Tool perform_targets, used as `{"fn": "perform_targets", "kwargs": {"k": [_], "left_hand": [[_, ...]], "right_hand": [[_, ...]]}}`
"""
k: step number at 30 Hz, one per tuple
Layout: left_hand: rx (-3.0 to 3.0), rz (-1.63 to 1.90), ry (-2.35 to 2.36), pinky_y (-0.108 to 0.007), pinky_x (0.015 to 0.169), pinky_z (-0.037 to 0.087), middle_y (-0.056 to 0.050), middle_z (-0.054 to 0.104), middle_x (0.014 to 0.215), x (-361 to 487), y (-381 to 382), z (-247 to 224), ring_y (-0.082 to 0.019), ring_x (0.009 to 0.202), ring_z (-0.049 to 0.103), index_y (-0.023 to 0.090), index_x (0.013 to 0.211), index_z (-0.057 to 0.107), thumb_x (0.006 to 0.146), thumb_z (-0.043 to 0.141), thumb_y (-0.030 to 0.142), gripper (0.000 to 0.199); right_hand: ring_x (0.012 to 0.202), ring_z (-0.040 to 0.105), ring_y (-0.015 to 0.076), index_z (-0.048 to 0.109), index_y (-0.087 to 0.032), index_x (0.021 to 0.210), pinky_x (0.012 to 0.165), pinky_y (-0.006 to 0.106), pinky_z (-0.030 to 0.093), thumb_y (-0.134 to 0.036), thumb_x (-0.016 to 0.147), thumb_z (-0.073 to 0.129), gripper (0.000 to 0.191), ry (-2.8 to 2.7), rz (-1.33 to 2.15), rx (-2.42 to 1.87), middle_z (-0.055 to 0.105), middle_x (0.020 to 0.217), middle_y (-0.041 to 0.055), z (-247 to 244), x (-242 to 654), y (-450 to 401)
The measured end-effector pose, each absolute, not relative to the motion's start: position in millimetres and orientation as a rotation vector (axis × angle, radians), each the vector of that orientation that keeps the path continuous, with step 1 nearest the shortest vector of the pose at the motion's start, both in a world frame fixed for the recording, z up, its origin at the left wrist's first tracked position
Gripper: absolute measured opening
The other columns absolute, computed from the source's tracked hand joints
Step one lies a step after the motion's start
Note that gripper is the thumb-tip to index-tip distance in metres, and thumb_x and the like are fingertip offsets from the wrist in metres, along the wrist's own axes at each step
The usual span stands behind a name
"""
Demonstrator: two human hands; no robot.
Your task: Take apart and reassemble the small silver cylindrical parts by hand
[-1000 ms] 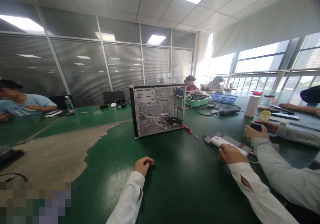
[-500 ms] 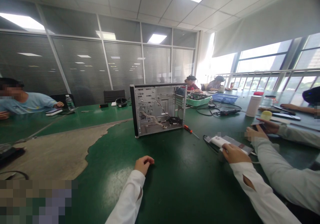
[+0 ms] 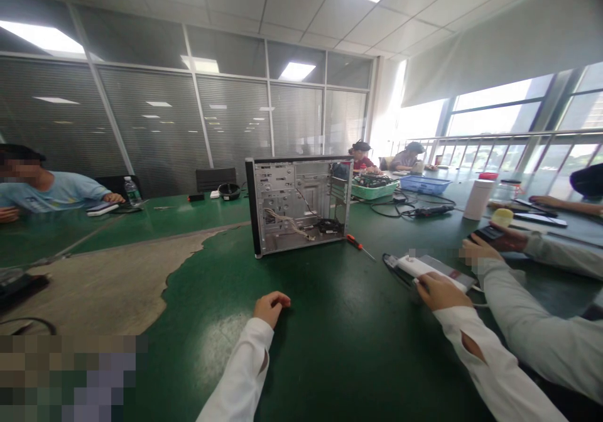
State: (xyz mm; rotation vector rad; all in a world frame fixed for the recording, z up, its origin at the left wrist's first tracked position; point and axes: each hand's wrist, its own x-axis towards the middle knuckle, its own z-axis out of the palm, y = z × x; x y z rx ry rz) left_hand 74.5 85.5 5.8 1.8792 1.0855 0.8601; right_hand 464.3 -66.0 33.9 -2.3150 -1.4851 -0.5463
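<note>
My left hand (image 3: 272, 309) lies on the green table (image 3: 320, 346), fingers loosely curled; I cannot tell whether the fingertips press together. My right hand (image 3: 441, 291) lies over the near edge of a white device (image 3: 414, 267), and whether it pinches it I cannot tell. Farther off, an orange-handled screwdriver (image 3: 355, 242) lies just beside the open computer case (image 3: 301, 208), which stands upright. Beyond are a green basket (image 3: 375, 191) and a blue basket (image 3: 424, 186).
</note>
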Motion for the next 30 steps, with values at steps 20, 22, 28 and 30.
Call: {"fn": "perform_targets", "kwargs": {"k": [20,22,28,30], "left_hand": [[1.884,0.878,1.044,-0.026,0.071,0.046,-0.001,0.066,0.065,74,85,6,-0.014,0.068,0.061,0.015,0.068,0.061,0.057,0.038,0.004,0.027],[1.881,0.872,1.066,-0.026,0.071,0.046,-0.001,0.066,0.064,75,85,6,-0.014,0.067,0.061,0.015,0.067,0.061,0.057,0.038,0.004,0.027],[1.84,0.861,1.088,-0.025,0.071,0.046,0.0,0.065,0.063,76,85,6,-0.013,0.068,0.061,0.015,0.066,0.06,0.055,0.037,0.001,0.029],[1.851,0.867,1.094,-0.025,0.071,0.046,0.0,0.065,0.063,76,85,6,-0.013,0.068,0.061,0.015,0.066,0.06,0.055,0.037,0.002,0.029]], "right_hand": [[0.084,0.055,0.0245,0.046,-0.014,0.108,0.074,0.035,0.041,-0.031,0.07,0.04,0.042,-1.51,-0.354,-2.549,0.053,0.1,0.0132,3,494,-111],[0.083,0.056,0.0239,0.045,-0.013,0.109,0.075,0.033,0.041,-0.029,0.072,0.037,0.041,-1.486,-0.35,-2.524,0.052,0.101,0.0136,1,496,-112],[0.083,0.056,0.026,0.041,-0.012,0.112,0.073,0.034,0.042,-0.031,0.071,0.039,0.045,-1.434,-0.167,-2.566,0.054,0.097,0.0148,0,496,-115],[0.084,0.056,0.0262,0.039,-0.012,0.115,0.072,0.035,0.042,-0.03,0.072,0.037,0.046,-1.411,-0.201,-2.54,0.053,0.1,0.0156,2,489,-117]]}}
